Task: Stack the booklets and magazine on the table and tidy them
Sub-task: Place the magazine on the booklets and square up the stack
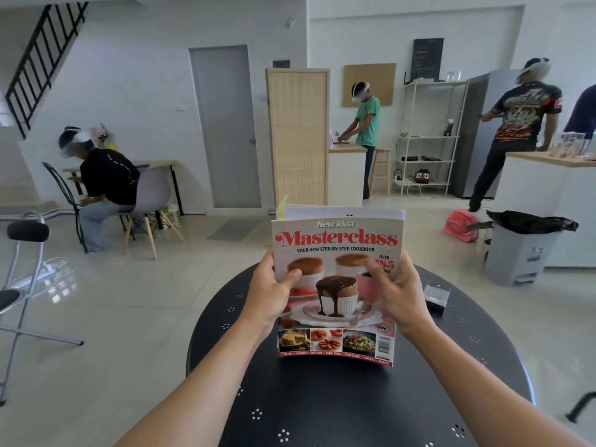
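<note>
A "Masterclass" cookbook magazine (337, 240) stands upright on its bottom edge over the round black table (322, 398), cover facing me. White booklets (345, 212) and a yellowish sheet (281, 208) stick out behind its top edge, held together with it. My left hand (274, 293) grips the stack's left edge, thumb on the cover. My right hand (398, 291) grips the right edge, thumb across the cover.
A small clear-and-black box (435, 296) lies on the table to the right. A grey bin with a black bag (519, 250) stands at right, a folding stool (22, 269) at left. Three people work farther back in the room.
</note>
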Motion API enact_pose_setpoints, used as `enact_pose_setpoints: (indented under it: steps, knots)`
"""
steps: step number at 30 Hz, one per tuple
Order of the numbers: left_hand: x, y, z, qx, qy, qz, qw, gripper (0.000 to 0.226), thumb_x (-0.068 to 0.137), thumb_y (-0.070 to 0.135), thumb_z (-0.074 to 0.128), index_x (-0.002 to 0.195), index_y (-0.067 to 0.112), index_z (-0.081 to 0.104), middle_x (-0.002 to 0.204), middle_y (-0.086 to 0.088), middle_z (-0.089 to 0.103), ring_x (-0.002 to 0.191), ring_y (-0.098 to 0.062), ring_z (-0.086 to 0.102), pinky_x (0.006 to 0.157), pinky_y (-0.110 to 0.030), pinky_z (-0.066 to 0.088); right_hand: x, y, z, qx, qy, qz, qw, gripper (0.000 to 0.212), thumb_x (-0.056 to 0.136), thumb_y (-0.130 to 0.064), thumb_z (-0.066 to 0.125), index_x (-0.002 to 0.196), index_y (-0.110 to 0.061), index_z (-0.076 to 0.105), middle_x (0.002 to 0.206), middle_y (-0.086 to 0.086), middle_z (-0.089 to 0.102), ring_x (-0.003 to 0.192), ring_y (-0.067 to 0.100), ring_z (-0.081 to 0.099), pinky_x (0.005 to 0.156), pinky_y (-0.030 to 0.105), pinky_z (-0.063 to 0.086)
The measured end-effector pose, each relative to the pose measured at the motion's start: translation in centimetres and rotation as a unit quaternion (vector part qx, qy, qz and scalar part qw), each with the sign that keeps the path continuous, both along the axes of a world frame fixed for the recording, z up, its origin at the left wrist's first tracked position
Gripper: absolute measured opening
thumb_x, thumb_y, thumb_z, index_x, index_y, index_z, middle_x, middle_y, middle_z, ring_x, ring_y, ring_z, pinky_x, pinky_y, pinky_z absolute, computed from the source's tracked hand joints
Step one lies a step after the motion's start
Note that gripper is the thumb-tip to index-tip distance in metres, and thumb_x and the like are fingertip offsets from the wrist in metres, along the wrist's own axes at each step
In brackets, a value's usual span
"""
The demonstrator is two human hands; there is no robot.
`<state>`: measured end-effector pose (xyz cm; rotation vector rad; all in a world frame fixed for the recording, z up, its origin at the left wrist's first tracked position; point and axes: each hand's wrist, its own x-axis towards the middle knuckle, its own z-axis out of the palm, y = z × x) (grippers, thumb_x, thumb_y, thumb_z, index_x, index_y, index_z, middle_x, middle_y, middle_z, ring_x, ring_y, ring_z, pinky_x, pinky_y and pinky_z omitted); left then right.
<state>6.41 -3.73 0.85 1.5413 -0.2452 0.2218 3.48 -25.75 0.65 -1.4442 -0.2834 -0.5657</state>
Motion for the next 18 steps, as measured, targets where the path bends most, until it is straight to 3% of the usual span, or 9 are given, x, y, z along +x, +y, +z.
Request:
enact_pose_setpoints:
  steps: [6,9,11,15,18]
  knots:
    - [0.2,-0.1,-0.6,-0.001,-0.004,-0.006,1.000,0.044,0.092,0.002,0.063,0.115,0.040,0.059,0.105,0.017,0.072,0.100,0.000,0.067,0.070,-0.024,0.060,0.1,-0.4,-0.7,-0.008,0.019,0.001,1.000,0.030,0.091,-0.014,0.064,0.119,-0.023,0.056,0.106,-0.014,0.074,0.096,0.006,0.071,0.070,0.017,0.058]
    - [0.3,0.2,-0.8,0.005,-0.011,-0.001,1.000,0.042,0.089,0.002,0.066,0.116,0.034,0.060,0.105,0.014,0.074,0.100,-0.002,0.068,0.083,-0.032,0.057,0.3,-0.8,-0.6,-0.035,0.032,-0.013,0.999,0.033,0.084,-0.022,0.073,0.111,-0.032,0.057,0.105,-0.011,0.074,0.098,0.008,0.070,0.083,0.030,0.060]
    - [0.2,0.3,-0.6,0.009,-0.018,-0.003,1.000,0.044,0.085,0.004,0.072,0.115,0.033,0.059,0.106,0.013,0.074,0.102,-0.007,0.068,0.085,-0.033,0.058,0.4,-1.0,-0.2,-0.039,0.030,-0.011,0.999,0.044,0.077,-0.025,0.078,0.112,-0.030,0.052,0.105,-0.005,0.074,0.100,0.014,0.070,0.085,0.036,0.060]
    - [-0.3,0.5,1.4,0.047,-0.089,0.006,0.995,0.078,0.079,0.009,0.080,0.135,0.040,0.037,0.119,0.005,0.064,0.112,-0.010,0.061,0.086,-0.030,0.059,0.3,-1.4,2.3,-0.061,-0.024,0.004,0.998,0.079,0.074,-0.022,0.080,0.133,-0.042,0.031,0.112,0.007,0.070,0.097,0.021,0.073,0.076,0.039,0.061]
    - [-0.4,0.9,3.6,0.104,-0.168,0.010,0.980,0.098,0.077,0.014,0.082,0.144,0.052,0.021,0.131,0.001,0.055,0.118,-0.016,0.059,0.088,-0.030,0.058,0.1,-1.8,4.2,-0.115,-0.070,-0.026,0.991,0.086,0.076,-0.021,0.082,0.138,-0.049,0.030,0.116,0.002,0.063,0.092,0.014,0.073,0.066,0.027,0.061]
